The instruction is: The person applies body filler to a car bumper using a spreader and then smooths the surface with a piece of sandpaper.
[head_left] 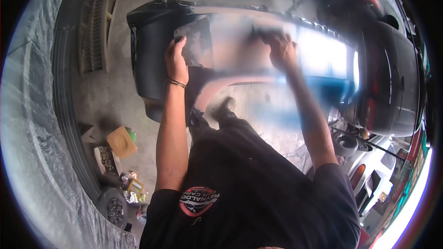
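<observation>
A long vehicle body panel (157, 60) lies across the view, dark at its left end, with pinkish patches and a wheel-arch cutout at its near edge. My left hand (176, 62) is closed on the side of a thin flat plate (196, 41), smeared grey and beige, held over the panel. My right hand (281, 50) grips a dark flat tool (265, 32) at the pinkish middle of the panel. Haze and glare blur this tool, so its exact kind and whether it touches the surface cannot be told.
Dark vehicle parts (390, 78) stand close on the right, with a white car (376, 161) below them. A slatted frame (94, 32) lies at upper left. On the floor at lower left are a tire (113, 207), a tan piece (122, 141) and a box (106, 160). Plastic sheeting (32, 110) lines the left.
</observation>
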Action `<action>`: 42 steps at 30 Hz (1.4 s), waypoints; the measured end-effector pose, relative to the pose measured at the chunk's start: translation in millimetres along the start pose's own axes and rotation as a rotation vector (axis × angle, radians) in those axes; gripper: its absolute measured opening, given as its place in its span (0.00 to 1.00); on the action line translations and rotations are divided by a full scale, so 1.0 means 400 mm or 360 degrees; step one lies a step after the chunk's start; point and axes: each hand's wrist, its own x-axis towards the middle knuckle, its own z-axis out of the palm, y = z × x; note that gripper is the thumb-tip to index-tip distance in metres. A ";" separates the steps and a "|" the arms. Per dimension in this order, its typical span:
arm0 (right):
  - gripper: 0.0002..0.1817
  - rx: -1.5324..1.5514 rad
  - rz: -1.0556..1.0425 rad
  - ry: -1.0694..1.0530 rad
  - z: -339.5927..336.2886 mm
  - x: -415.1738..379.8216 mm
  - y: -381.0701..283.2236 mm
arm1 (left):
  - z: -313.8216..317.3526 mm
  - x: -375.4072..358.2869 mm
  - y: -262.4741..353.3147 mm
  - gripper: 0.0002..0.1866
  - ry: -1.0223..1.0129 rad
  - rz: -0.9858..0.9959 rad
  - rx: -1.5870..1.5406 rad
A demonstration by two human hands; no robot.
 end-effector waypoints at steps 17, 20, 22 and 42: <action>0.29 -0.0244 -0.0109 0.0033 -0.080 0.113 0.020 | -0.012 0.009 -0.003 0.14 -0.0021 -0.0103 0.0029; 0.28 -0.0279 -0.0116 0.0126 -0.038 0.099 -0.004 | 0.008 -0.007 0.017 0.14 0.0098 -0.0123 0.0066; 0.26 -0.0280 -0.0060 -0.0019 -0.021 0.067 0.004 | -0.002 0.005 0.000 0.14 0.0065 -0.0128 0.0033; 0.23 -0.0114 -0.0366 -0.0334 -0.094 -0.034 0.028 | -0.004 -0.001 0.003 0.16 0.0050 -0.0050 0.0072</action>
